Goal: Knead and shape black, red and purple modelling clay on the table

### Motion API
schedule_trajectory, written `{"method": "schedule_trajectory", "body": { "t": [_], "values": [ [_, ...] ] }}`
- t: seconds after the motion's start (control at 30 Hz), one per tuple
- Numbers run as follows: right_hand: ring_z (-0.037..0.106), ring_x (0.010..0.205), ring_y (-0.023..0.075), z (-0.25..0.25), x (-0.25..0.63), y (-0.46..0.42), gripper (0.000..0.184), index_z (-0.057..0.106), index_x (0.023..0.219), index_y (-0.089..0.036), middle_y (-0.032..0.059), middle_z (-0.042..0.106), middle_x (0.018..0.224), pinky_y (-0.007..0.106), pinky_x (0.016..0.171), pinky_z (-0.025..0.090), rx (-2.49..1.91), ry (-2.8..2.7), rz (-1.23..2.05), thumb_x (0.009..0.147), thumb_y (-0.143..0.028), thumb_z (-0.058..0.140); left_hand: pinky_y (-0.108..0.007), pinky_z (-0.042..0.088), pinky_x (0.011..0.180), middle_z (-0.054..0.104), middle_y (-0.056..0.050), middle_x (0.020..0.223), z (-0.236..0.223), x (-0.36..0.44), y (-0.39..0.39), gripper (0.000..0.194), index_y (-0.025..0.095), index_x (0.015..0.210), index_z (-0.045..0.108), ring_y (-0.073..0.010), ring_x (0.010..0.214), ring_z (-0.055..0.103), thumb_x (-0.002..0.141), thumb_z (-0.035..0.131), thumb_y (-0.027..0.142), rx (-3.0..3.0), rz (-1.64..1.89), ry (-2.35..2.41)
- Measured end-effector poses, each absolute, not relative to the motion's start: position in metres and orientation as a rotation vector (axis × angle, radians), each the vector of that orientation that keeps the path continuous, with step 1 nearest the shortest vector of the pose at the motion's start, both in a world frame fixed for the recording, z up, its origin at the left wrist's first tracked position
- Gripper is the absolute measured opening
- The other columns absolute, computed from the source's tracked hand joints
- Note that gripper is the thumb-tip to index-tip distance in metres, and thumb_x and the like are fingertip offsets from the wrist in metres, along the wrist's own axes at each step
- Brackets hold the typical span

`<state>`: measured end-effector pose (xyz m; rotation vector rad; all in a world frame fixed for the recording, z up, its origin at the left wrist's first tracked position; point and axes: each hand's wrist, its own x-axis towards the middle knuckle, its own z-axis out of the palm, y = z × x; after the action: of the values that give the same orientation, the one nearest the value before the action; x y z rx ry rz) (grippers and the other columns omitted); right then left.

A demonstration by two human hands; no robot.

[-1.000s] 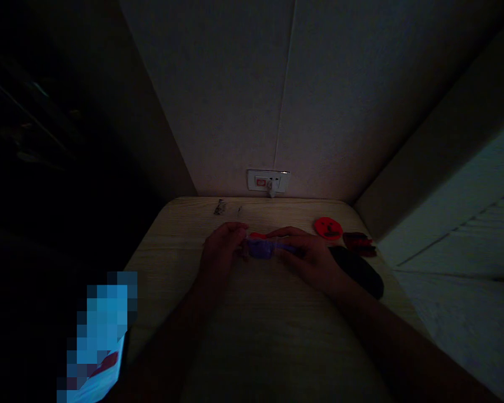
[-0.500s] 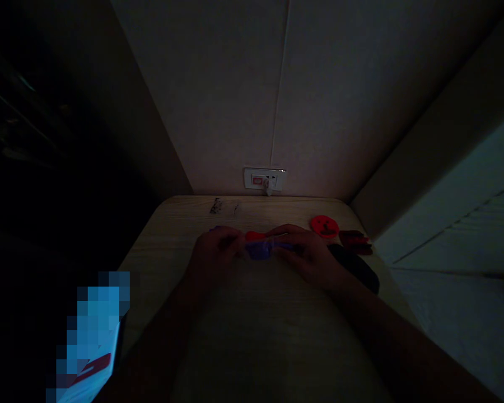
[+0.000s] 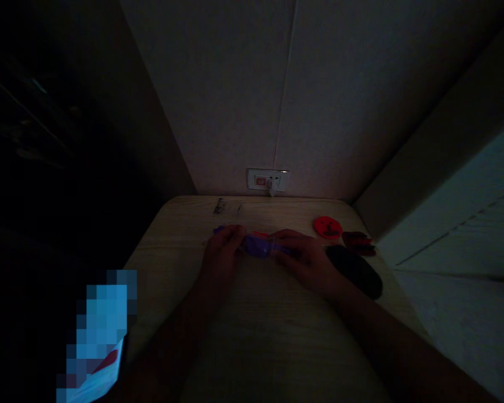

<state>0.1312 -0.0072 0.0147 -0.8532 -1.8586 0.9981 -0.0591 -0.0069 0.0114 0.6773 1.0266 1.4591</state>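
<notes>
The room is dim. Both hands rest on a light wooden table (image 3: 252, 336) and grip one soft purple thing (image 3: 258, 245) stretched between them. My left hand (image 3: 222, 254) is closed on its left end, where a purple tip sticks out past the fingers. My right hand (image 3: 302, 257) is closed on its right end. A small red piece (image 3: 260, 234) shows just behind the purple thing; what it is I cannot make out.
A red round disc (image 3: 327, 227) lies at the back right, with a dark red piece (image 3: 358, 240) beside it and a black oval object (image 3: 355, 270) in front. A wall socket (image 3: 267, 180) sits behind the table. Small scraps (image 3: 219, 206) lie at the back left.
The purple thing now reaches further left, its tip showing beyond my left hand. Both hands stay at the same place on the table.
</notes>
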Motion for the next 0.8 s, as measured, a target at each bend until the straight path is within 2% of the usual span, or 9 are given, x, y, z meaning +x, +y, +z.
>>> {"method": "schedule_trajectory", "body": {
  "t": [0.1, 0.2, 0.33, 0.47, 0.63, 0.73, 0.8],
  "values": [
    [0.069, 0.098, 0.0219, 0.013, 0.133, -0.004, 0.019, 0.077, 0.084, -0.020, 0.0099, 0.072, 0.106, 0.035, 0.086, 0.055, -0.895, -1.750, 0.970, 0.092, -0.034, 0.067, -0.024, 0.046, 0.056, 0.067, -0.001, 0.074, 0.011, -0.058, -0.008, 0.034, 0.017, 0.081, 0.069, -0.0125, 0.061, 0.059, 0.069, 0.083, 0.045, 0.734, 1.435, 1.040],
    [0.068, 0.098, 0.0221, 0.013, 0.135, -0.001, 0.021, 0.075, 0.078, -0.020, 0.0092, 0.073, 0.105, 0.036, 0.088, 0.054, -0.922, -1.704, 0.954, 0.091, -0.035, 0.069, -0.026, 0.048, 0.059, 0.067, -0.001, 0.070, 0.010, -0.060, -0.009, 0.028, 0.017, 0.082, 0.069, -0.0134, 0.059, 0.060, 0.074, 0.080, 0.041, 0.904, 1.367, 1.098],
    [0.068, 0.098, 0.0228, 0.014, 0.136, 0.000, 0.020, 0.076, 0.080, -0.020, 0.0090, 0.073, 0.103, 0.036, 0.088, 0.053, -0.952, -1.669, 0.958, 0.090, -0.037, 0.070, -0.026, 0.048, 0.064, 0.068, -0.002, 0.064, 0.013, -0.064, -0.010, 0.019, 0.017, 0.076, 0.069, -0.0145, 0.061, 0.061, 0.079, 0.076, 0.034, 1.062, 1.344, 1.193],
    [0.066, 0.089, 0.0209, 0.013, 0.135, -0.001, 0.024, 0.075, 0.077, -0.019, 0.0078, 0.072, 0.098, 0.032, 0.077, 0.051, -1.036, -1.592, 1.017, 0.088, -0.040, 0.071, -0.025, 0.044, 0.064, 0.065, -0.002, 0.060, 0.015, -0.065, -0.010, 0.025, 0.016, 0.066, 0.069, -0.0130, 0.060, 0.058, 0.082, 0.074, 0.034, 1.141, 1.337, 1.204],
    [0.052, 0.059, 0.0115, 0.006, 0.129, -0.003, 0.030, 0.073, 0.077, -0.018, 0.0007, 0.064, 0.070, 0.024, 0.054, 0.038, -1.049, -1.286, 1.392, 0.085, -0.047, 0.073, -0.024, 0.045, 0.061, 0.062, 0.000, 0.063, 0.012, -0.061, -0.009, 0.028, 0.015, 0.070, 0.068, -0.0113, 0.060, 0.055, 0.070, 0.086, 0.037, 0.760, 1.369, 0.863],
    [0.046, 0.054, 0.0092, 0.006, 0.125, -0.005, 0.030, 0.073, 0.075, -0.017, -0.0020, 0.057, 0.060, 0.022, 0.052, 0.034, -1.000, -1.222, 1.487, 0.084, -0.045, 0.074, -0.024, 0.047, 0.062, 0.061, 0.001, 0.066, 0.011, -0.058, -0.008, 0.031, 0.015, 0.070, 0.065, -0.0111, 0.062, 0.056, 0.066, 0.089, 0.034, 0.605, 1.334, 0.741],
    [0.048, 0.054, 0.0092, 0.006, 0.123, -0.006, 0.024, 0.076, 0.081, -0.018, -0.0014, 0.061, 0.064, 0.022, 0.051, 0.035, -0.995, -1.239, 1.456, 0.083, -0.043, 0.076, -0.025, 0.047, 0.061, 0.060, 0.001, 0.066, 0.008, -0.057, -0.007, 0.031, 0.016, 0.070, 0.063, -0.0118, 0.063, 0.057, 0.066, 0.087, 0.034, 0.596, 1.336, 0.756]
  ]
}}
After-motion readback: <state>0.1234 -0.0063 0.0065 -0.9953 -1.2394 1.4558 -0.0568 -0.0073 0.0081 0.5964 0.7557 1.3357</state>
